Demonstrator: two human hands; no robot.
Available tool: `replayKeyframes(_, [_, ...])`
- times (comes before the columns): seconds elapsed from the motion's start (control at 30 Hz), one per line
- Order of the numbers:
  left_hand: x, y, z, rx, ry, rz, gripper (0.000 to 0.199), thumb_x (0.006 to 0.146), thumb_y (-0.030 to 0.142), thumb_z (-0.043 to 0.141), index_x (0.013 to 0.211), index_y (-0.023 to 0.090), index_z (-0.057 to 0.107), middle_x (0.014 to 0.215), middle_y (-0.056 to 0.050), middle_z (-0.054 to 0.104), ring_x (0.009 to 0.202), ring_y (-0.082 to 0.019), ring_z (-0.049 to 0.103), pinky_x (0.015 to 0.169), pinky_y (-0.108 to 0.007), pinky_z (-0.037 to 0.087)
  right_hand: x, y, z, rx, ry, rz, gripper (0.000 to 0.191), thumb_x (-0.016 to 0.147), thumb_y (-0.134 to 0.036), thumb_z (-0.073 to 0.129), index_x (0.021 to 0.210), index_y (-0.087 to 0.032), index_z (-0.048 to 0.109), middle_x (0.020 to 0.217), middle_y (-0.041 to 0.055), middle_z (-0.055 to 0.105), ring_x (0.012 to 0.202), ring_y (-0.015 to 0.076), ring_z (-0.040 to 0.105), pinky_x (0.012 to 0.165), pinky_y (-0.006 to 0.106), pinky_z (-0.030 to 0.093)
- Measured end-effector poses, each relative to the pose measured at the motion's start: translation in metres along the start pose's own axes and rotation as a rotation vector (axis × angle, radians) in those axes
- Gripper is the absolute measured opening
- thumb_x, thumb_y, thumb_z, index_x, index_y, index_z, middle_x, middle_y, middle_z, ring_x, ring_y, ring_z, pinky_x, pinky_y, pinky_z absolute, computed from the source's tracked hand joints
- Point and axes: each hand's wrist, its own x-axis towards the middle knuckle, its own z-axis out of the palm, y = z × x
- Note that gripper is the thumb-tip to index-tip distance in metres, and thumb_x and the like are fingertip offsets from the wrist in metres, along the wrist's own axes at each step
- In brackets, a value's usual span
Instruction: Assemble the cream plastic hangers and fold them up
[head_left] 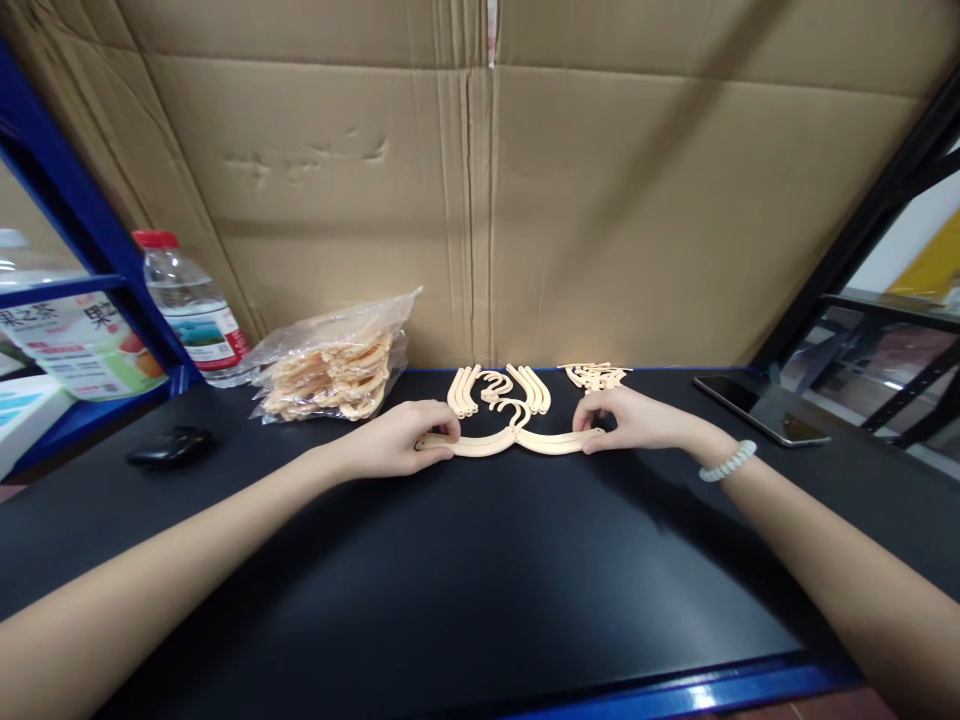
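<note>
A cream plastic clothes hanger with two curved arms and a hook at its centre is low over the black table. My left hand pinches the tip of its left arm between thumb and fingers. At the other end, my right hand grips the tip of the right arm the same way. Just behind the hanger are loose curved hanger arms, more curved arms to their right, and loose hooks between the two groups. Small thin cream pieces form a pile behind my right hand.
A clear bag of cream hanger parts sits at the back left, beside a water bottle. A black computer mouse rests on the left, a phone on the right. Cardboard stands behind the black table.
</note>
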Motion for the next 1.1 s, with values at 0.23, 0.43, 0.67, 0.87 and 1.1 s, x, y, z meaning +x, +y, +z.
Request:
replayKeyframes(0.23, [0.000,0.000,-0.001,-0.016,0.010,-0.002,0.013,0.080,0.021,0.055,0.090,0.018,0.061,0.088,-0.004,0.065,0.075,-0.016,0.058,0.068,-0.024,0.042,0.000,-0.001,0.000,-0.018,0.003,-0.010,0.017,0.076,-0.034,0.067,0.084,-0.019,0.068,0.086,0.0045,0.070,0.079,0.0201,0.061,0.074,0.033,0.045])
replayKeyframes(0.43, [-0.001,-0.005,-0.001,-0.020,0.012,-0.014,0.014,0.078,0.021,0.057,0.091,0.017,0.060,0.088,-0.004,0.064,0.077,-0.017,0.058,0.068,-0.024,0.042,0.000,0.000,0.001,-0.048,0.013,-0.004,0.014,0.076,-0.030,0.066,0.085,-0.018,0.067,0.087,0.0051,0.069,0.080,0.0200,0.061,0.074,0.032,0.045])
replayKeyframes(0.67, [-0.001,-0.006,-0.001,-0.015,0.016,-0.029,0.015,0.078,0.025,0.057,0.091,0.017,0.061,0.087,-0.004,0.065,0.075,-0.017,0.058,0.067,-0.025,0.043,-0.001,0.010,0.001,-0.017,0.008,-0.010,0.023,0.073,-0.035,0.069,0.090,-0.019,0.067,0.094,0.0058,0.068,0.086,0.0217,0.060,0.078,0.034,0.046])
replayKeyframes(0.87, [-0.001,-0.007,-0.001,-0.022,0.009,-0.015,0.017,0.078,0.023,0.057,0.093,0.017,0.062,0.089,-0.004,0.065,0.078,-0.017,0.059,0.070,-0.025,0.044,0.000,0.015,0.002,-0.019,0.005,0.000,0.021,0.074,-0.034,0.067,0.089,-0.019,0.068,0.093,0.0061,0.069,0.085,0.0214,0.060,0.078,0.034,0.046])
replayKeyframes(1.1, [0.000,-0.009,0.001,-0.024,-0.002,-0.008,0.016,0.079,0.022,0.056,0.093,0.017,0.061,0.089,-0.004,0.064,0.078,-0.017,0.059,0.070,-0.025,0.044,-0.002,0.007,0.003,-0.055,0.016,0.014,0.014,0.076,-0.029,0.065,0.085,-0.018,0.068,0.088,0.0055,0.069,0.082,0.0209,0.060,0.075,0.033,0.045])
